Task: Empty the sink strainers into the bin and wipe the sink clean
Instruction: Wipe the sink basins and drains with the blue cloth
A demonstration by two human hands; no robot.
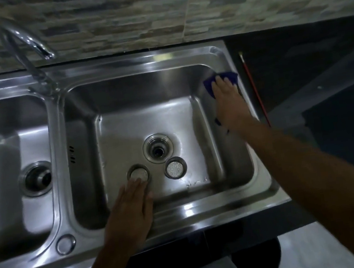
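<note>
A steel double sink (181, 212) fills the view. In the right basin two round strainers lie on the floor beside the open drain (158, 151): one strainer (139, 173) at the left, the other strainer (175, 167) at the right. My left hand (129, 212) reaches over the front rim with straight fingers, its tips at the left strainer's near edge. My right hand (228, 102) presses a blue cloth (220, 80) flat against the basin's right wall near the rim.
The left basin (2, 179) has its own open drain (36, 178). A chrome tap (28, 52) rises behind the divider. A thin red stick (254, 87) lies on the dark counter right of the sink. A stone-pattern tiled wall stands behind.
</note>
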